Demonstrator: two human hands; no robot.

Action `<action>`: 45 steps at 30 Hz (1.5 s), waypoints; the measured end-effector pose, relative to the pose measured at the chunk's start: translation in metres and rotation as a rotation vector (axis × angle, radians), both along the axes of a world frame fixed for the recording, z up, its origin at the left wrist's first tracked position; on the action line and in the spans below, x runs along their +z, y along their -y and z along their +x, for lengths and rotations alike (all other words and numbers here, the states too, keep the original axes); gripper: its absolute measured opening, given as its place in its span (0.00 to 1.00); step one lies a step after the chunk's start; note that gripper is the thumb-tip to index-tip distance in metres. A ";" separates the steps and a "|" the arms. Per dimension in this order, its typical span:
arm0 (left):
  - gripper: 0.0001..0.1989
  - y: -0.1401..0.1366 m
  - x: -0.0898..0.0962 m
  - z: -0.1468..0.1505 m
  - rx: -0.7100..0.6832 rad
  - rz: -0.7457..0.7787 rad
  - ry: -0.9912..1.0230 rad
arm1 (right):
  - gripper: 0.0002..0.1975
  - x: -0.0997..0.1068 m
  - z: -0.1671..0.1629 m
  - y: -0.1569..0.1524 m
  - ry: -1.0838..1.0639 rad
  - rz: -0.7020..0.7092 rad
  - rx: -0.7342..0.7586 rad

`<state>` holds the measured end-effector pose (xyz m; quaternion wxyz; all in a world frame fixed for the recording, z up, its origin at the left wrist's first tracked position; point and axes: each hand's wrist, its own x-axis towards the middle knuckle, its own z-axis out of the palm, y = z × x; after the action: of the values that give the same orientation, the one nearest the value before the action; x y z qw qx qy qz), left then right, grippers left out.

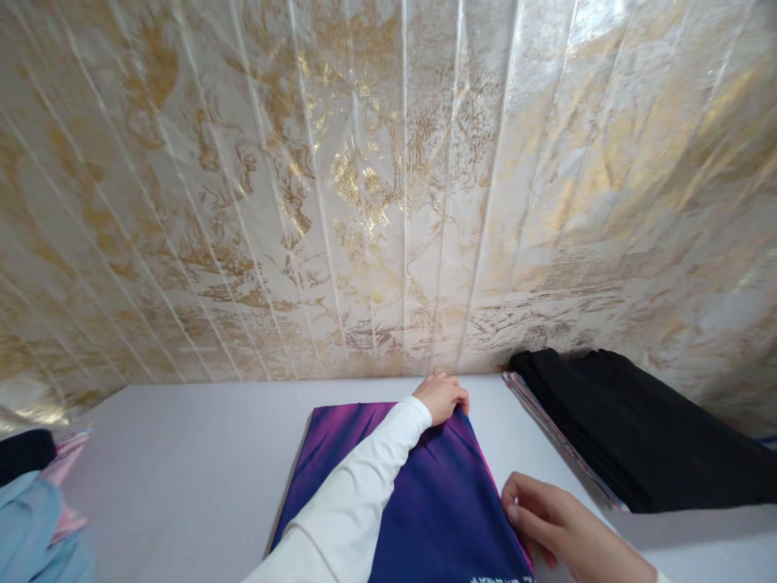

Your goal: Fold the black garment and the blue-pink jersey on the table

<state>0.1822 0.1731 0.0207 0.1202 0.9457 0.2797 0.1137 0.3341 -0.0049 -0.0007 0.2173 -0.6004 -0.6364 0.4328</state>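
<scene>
A purple and dark blue garment [449,502], folded into a flat rectangle with white lettering at its near edge, lies on the white table [200,478]. My left hand [442,397], in a white sleeve, reaches across it and has its fingers curled over the far right corner. At the garment's right edge, lower down, my right hand [546,514] is closed in a pinch on the cloth. A thin pink strip shows along that edge between the two hands. The left forearm covers part of the garment's middle.
To the right lies a stack of folded black cloth [643,437] with lighter, patterned layers beneath. At the left edge is a loose heap of light blue, pink and black clothes [36,510]. A gold and white patterned curtain [376,186] hangs right behind the table.
</scene>
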 end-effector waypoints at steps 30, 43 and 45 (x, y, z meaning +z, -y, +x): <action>0.14 0.007 0.005 -0.225 0.686 -0.360 -0.298 | 0.21 0.001 -0.018 -0.121 0.081 -0.063 -0.146; 0.14 -0.041 0.017 -0.214 0.779 -0.384 -0.390 | 0.18 0.000 -0.025 -0.169 -0.012 -0.067 -0.222; 0.13 -0.041 0.023 -0.213 0.804 -0.342 -0.385 | 0.16 0.001 -0.027 -0.172 -0.022 -0.047 -0.231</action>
<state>-0.0305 0.2146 0.0435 0.1665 0.7331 0.6553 -0.0739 0.3070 0.1673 0.0004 0.2587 -0.6698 -0.5502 0.4263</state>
